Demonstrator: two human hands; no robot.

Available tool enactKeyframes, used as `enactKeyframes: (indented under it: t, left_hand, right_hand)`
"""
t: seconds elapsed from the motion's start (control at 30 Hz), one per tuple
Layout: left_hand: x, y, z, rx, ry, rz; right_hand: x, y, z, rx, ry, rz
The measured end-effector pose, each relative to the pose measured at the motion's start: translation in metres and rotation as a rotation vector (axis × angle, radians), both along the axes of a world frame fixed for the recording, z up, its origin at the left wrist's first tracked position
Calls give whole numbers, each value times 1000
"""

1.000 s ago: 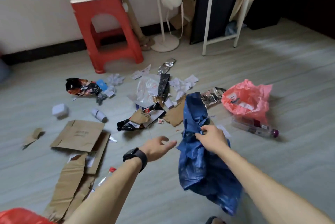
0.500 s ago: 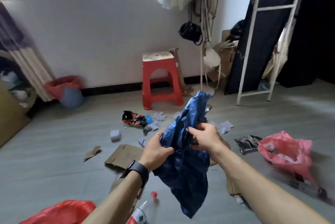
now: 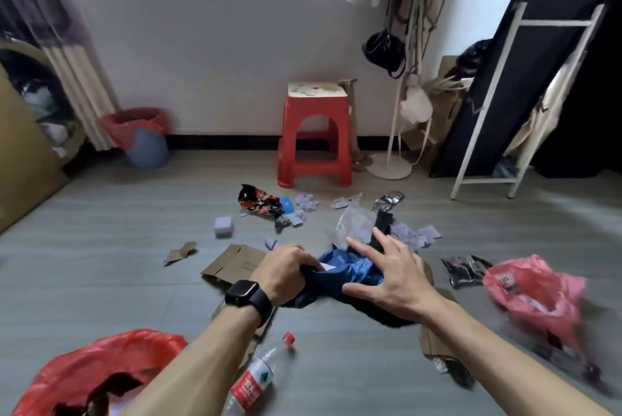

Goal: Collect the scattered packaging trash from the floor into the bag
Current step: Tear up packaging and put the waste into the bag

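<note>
Now the left hand (image 3: 286, 272) is clenched round a bunched edge of the blue bag (image 3: 350, 269), held low over the floor (image 3: 101, 247). The right hand (image 3: 387, 277) is spread wide over the bag. From the hands, a snack wrapper (image 3: 261, 203) lies at eleven o'clock, paper scraps (image 3: 417, 235) at one, cardboard (image 3: 235, 264) at nine, a pink bag (image 3: 535, 291) at three and a water bottle (image 3: 255, 378) at seven.

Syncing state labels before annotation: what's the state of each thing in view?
blue bag: bunched, held by left grip
right grip: fingers spread, over the bag
bottle: lying down, red cap on
stool: upright
red bag: mouth open
cardboard: flat on floor
bin: upright, lined
</note>
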State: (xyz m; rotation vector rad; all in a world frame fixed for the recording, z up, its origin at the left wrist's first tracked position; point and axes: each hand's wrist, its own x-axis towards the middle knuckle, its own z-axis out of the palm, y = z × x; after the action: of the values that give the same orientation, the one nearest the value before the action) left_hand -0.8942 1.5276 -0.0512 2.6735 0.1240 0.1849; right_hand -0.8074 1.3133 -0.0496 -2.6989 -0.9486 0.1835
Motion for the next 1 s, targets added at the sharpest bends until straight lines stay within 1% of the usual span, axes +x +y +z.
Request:
enactKeyframes:
  t: [0.1, 0.2, 0.23, 0.3, 0.33, 0.37, 0.43, 0.47, 0.5, 0.53, 0.6, 0.67, 0.7, 0.73, 0.77, 0.8, 0.87, 0.9, 0.93, 0.97, 1.0]
  left_hand:
    - [5, -7, 4, -129, -89, -10]
    - [8, -12, 1, -389, -165, 52]
    - [9, -12, -1, -471, -156, 87]
    - [10, -13, 0, -617, -84, 147]
    - [10, -13, 1, -719, -36, 153]
    - [10, -15, 2, -862, 16, 156]
    - [11, -22, 5, -1239, 137, 158]
    - [12, -25, 6, -1372, 180, 156]
    - [12, -28, 6, -1428, 190, 119]
    - [13, -31, 7, -1424, 170, 62]
    - [15, -33, 5, -1286, 75, 23]
    - [18, -28, 0, -1158, -1, 128]
    - [18, -25, -2, -1107, -21, 165]
    - [17, -21, -5, -1047, -31, 185]
    - [17, -17, -7, -965, -38, 198]
    - [16, -13, -8, -849, -37, 219]
    - [14, -6, -12, -662, -35, 233]
    - [13, -3, -13, -620, -45, 236]
    - [12, -1, -12, -615, -57, 252]
    - [12, 2, -14, -648, -78, 263]
    - [11, 3, -13, -689, -93, 268]
  right_hand:
    - [-1, 2, -10, 105, 207, 47]
    - [-4, 4, -13, 271, 242, -25]
    - [-5, 5, -10, 350, 230, -79]
    - [-5, 10, -5, 500, 192, -206]
    - [-6, 12, -3, 550, 181, -260]
    - [-8, 14, -2, 590, 177, -294]
    - [-15, 19, -4, 647, 175, -305]
    - [-20, 21, -5, 670, 183, -307]
    - [-24, 24, -6, 704, 202, -313]
    - [-26, 27, -5, 726, 237, -317]
    - [-29, 32, -5, 747, 391, -238]
    - [-32, 33, -4, 802, 657, -83]
    - [-32, 32, -1, 838, 783, -44]
    - [-31, 29, 2, 850, 851, -59]
    - [-30, 27, 5, 844, 855, -112]
    - [-27, 24, 5, 802, 754, -183]
    - [-16, 17, 3, 642, 369, -262]
    - [-13, 14, 3, 588, 200, -257]
    - [-9, 12, 3, 556, 98, -246]
    - [-4, 9, 3, 538, 69, -246]
    - [0, 6, 3, 507, 102, -240]
